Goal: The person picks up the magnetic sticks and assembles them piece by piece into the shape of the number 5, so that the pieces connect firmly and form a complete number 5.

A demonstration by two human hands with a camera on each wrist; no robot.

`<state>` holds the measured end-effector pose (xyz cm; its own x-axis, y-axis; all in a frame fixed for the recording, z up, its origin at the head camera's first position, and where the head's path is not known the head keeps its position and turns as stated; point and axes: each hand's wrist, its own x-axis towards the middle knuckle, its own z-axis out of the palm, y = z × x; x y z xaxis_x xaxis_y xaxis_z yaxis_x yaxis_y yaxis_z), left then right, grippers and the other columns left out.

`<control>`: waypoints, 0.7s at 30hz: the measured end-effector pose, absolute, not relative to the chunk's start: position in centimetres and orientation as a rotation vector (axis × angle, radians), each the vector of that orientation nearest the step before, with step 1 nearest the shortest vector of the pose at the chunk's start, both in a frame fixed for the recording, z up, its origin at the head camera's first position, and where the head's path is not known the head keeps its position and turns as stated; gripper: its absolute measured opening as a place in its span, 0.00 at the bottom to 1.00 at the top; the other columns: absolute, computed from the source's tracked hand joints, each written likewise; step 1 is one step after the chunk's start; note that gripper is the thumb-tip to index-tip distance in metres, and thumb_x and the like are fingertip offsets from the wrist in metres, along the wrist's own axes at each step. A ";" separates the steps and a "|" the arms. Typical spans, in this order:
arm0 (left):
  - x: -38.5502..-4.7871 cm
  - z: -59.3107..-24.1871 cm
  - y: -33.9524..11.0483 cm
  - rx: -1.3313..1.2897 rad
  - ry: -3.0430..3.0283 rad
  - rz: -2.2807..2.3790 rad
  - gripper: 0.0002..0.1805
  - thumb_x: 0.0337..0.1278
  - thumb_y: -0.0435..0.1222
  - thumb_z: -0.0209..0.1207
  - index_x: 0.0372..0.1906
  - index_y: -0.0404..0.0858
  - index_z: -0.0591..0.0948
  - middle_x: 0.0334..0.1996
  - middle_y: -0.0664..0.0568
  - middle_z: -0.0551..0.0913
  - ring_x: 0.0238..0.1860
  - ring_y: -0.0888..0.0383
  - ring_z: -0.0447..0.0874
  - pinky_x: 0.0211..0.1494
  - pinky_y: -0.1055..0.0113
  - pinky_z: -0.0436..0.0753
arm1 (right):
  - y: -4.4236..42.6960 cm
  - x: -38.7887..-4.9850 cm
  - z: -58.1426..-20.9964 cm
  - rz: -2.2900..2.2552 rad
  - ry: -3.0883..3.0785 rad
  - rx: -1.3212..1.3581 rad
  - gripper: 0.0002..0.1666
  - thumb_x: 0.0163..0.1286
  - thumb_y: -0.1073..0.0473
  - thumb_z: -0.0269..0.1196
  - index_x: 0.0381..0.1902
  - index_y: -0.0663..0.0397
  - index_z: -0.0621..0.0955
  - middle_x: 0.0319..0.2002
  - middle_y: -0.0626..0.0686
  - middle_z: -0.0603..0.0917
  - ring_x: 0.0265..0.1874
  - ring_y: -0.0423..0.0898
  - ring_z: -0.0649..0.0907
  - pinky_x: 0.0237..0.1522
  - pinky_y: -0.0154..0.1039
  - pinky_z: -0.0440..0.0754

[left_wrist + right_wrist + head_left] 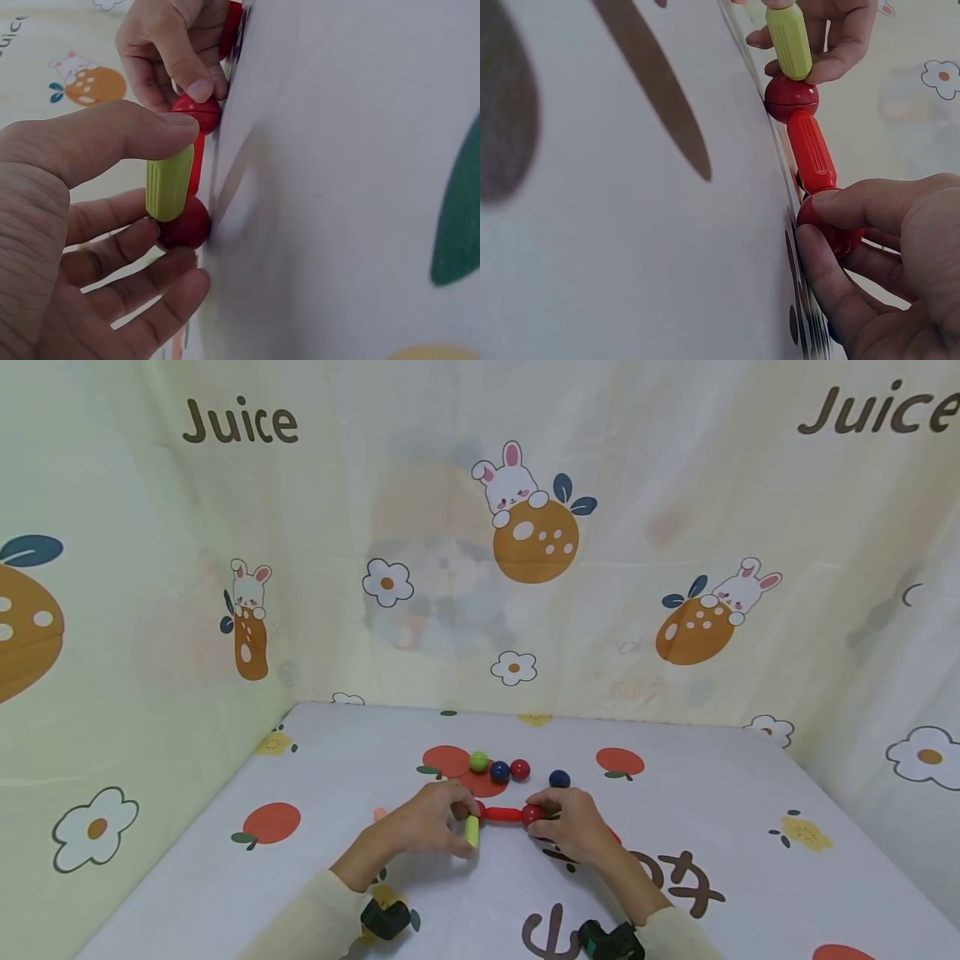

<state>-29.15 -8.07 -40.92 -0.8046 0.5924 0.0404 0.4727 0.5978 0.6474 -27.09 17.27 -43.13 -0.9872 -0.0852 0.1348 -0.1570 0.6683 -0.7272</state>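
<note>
A red rod (503,814) lies on the table with a red ball at each end. My right hand (573,828) pinches the right-hand red ball (832,223) between thumb and fingers. Against the left-hand red ball (792,99) stands a yellow-green ribbed rod (169,186), touching it at one end. My left hand (427,818) holds this rod, the thumb over its free end and the fingertips by the ball. Whether the rod and ball are joined cannot be told.
Behind the hands lie a green ball (478,762), a blue ball (499,772), a red ball (520,769) and a dark blue ball (559,779). A pinkish-orange piece (380,814) shows beyond my left hand. The printed cloth (525,635) hangs around the table.
</note>
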 end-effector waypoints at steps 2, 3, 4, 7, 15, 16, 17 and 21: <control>-29.1 -41.0 -8.0 0.891 2.634 1.001 0.22 0.43 0.38 0.79 0.46 0.46 0.84 0.38 0.61 0.80 0.45 0.55 0.79 0.45 0.70 0.81 | 17.3 -27.1 -43.1 1.221 -2.788 0.202 0.19 0.59 0.66 0.75 0.49 0.52 0.88 0.39 0.47 0.86 0.42 0.46 0.82 0.42 0.41 0.86; -29.1 -41.0 -8.0 0.892 2.629 1.008 0.22 0.42 0.38 0.79 0.46 0.46 0.84 0.38 0.61 0.80 0.45 0.55 0.79 0.45 0.69 0.81 | 17.3 -27.1 -43.1 1.217 -2.788 0.203 0.19 0.59 0.66 0.75 0.49 0.52 0.88 0.39 0.47 0.86 0.42 0.46 0.82 0.43 0.41 0.86; -29.1 -41.1 -8.0 0.893 2.626 1.009 0.22 0.42 0.38 0.79 0.45 0.46 0.83 0.37 0.61 0.80 0.45 0.55 0.79 0.44 0.69 0.81 | 17.3 -27.0 -43.1 1.214 -2.788 0.203 0.19 0.59 0.66 0.75 0.49 0.52 0.88 0.39 0.47 0.86 0.42 0.46 0.82 0.43 0.41 0.86; -29.2 -41.2 -8.0 0.895 2.616 1.017 0.22 0.42 0.37 0.80 0.44 0.47 0.83 0.36 0.60 0.80 0.44 0.54 0.79 0.44 0.69 0.81 | 17.3 -27.0 -43.1 1.211 -2.787 0.204 0.19 0.58 0.66 0.75 0.49 0.51 0.88 0.39 0.47 0.86 0.42 0.46 0.82 0.43 0.41 0.86; -29.2 -41.1 -8.0 0.897 2.609 1.021 0.22 0.42 0.38 0.80 0.44 0.48 0.83 0.36 0.59 0.80 0.43 0.54 0.79 0.43 0.69 0.81 | 17.3 -27.0 -43.1 1.215 -2.789 0.201 0.19 0.59 0.66 0.75 0.49 0.51 0.88 0.39 0.47 0.86 0.43 0.46 0.82 0.43 0.42 0.86; -29.2 -41.1 -8.0 0.899 2.609 1.020 0.22 0.42 0.38 0.80 0.44 0.48 0.83 0.36 0.59 0.80 0.43 0.54 0.79 0.43 0.69 0.81 | 17.3 -27.0 -43.1 1.214 -2.790 0.199 0.19 0.59 0.66 0.75 0.49 0.51 0.88 0.39 0.47 0.86 0.43 0.46 0.82 0.43 0.42 0.86; -29.2 -41.1 -8.0 0.901 2.610 1.018 0.22 0.42 0.38 0.80 0.44 0.48 0.83 0.36 0.59 0.80 0.43 0.54 0.79 0.43 0.69 0.81 | 17.3 -27.0 -43.2 1.214 -2.791 0.199 0.19 0.59 0.66 0.75 0.49 0.51 0.88 0.39 0.47 0.86 0.43 0.46 0.82 0.43 0.41 0.86; -29.1 -41.1 -8.1 0.913 2.611 1.016 0.23 0.42 0.38 0.80 0.45 0.47 0.82 0.36 0.59 0.80 0.43 0.54 0.79 0.43 0.69 0.80 | 17.3 -27.1 -43.2 1.218 -2.794 0.199 0.19 0.59 0.66 0.75 0.49 0.51 0.88 0.39 0.47 0.86 0.43 0.46 0.82 0.43 0.41 0.86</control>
